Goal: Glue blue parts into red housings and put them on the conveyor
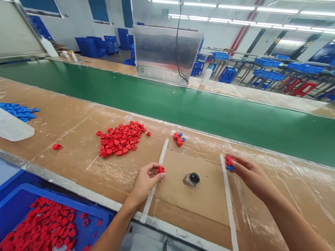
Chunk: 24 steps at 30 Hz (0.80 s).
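Note:
Between the thumb and fingers of my left hand (148, 179) is a small red plastic piece (161, 169), hollow and block-shaped. My right hand (248, 174) pinches a red and blue plastic piece (229, 162), its blue part pointing down. On the cardboard between the hands, a dark round hole or cup (194, 178) shows, with crumbs around it. Beyond it lie a couple of red pieces with blue tips (179, 138). A heap of loose red pieces (121, 138) spreads to the left of them, and one stray red piece (57, 146) sits farther left.
A blue bin (89, 205) of red pieces stands at lower left. Blue pieces (19, 111) and a white scoop-like container (15, 127) lie at far left. A green conveyor belt (157, 96) runs behind the bench, below a metal panel (164, 52). White tape strips (229, 202) flank the cardboard.

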Each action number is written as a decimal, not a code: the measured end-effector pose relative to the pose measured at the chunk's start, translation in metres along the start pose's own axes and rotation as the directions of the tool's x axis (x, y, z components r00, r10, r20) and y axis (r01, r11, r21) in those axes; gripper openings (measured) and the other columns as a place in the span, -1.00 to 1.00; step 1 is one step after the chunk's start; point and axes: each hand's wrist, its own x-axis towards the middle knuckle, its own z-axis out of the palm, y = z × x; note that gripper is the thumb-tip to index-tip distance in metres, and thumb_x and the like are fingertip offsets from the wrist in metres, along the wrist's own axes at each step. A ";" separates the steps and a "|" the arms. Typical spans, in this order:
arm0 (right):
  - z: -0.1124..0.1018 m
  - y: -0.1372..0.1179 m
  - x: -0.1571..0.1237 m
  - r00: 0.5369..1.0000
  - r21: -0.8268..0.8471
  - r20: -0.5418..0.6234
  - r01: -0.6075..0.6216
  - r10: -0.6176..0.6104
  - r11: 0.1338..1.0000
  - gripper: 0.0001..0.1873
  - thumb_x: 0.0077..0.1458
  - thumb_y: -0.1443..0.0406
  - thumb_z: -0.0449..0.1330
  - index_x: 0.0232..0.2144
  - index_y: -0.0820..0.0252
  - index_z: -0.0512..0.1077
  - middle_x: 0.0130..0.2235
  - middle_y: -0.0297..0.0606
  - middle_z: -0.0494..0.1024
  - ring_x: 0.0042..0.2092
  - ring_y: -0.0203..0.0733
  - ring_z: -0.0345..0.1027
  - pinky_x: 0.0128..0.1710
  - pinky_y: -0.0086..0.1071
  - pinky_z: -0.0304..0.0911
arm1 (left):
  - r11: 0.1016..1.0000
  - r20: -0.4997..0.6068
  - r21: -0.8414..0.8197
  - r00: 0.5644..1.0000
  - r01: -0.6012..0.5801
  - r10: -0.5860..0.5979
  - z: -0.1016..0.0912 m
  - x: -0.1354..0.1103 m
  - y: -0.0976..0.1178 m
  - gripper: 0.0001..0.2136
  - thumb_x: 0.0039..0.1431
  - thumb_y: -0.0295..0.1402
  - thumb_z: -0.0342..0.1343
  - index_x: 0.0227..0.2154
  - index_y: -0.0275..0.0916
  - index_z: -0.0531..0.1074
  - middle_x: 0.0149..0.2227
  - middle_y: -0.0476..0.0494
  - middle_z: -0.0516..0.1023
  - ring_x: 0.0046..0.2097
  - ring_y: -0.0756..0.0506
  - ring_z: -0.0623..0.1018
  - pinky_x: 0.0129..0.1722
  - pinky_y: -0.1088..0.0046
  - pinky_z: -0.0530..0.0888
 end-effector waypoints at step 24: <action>0.055 -0.027 -0.099 0.900 -0.409 0.100 0.426 -0.425 0.807 -0.73 0.26 0.16 0.17 -0.03 0.10 0.44 -0.13 -0.19 0.59 -0.18 -0.15 0.48 -0.14 -0.22 0.39 | 0.976 0.170 -0.153 0.977 0.157 -0.131 0.064 -0.047 -0.020 -0.75 0.05 -0.30 0.32 -0.21 -0.27 0.54 -0.32 -0.08 0.58 -0.29 -0.02 0.51 -0.24 0.50 0.48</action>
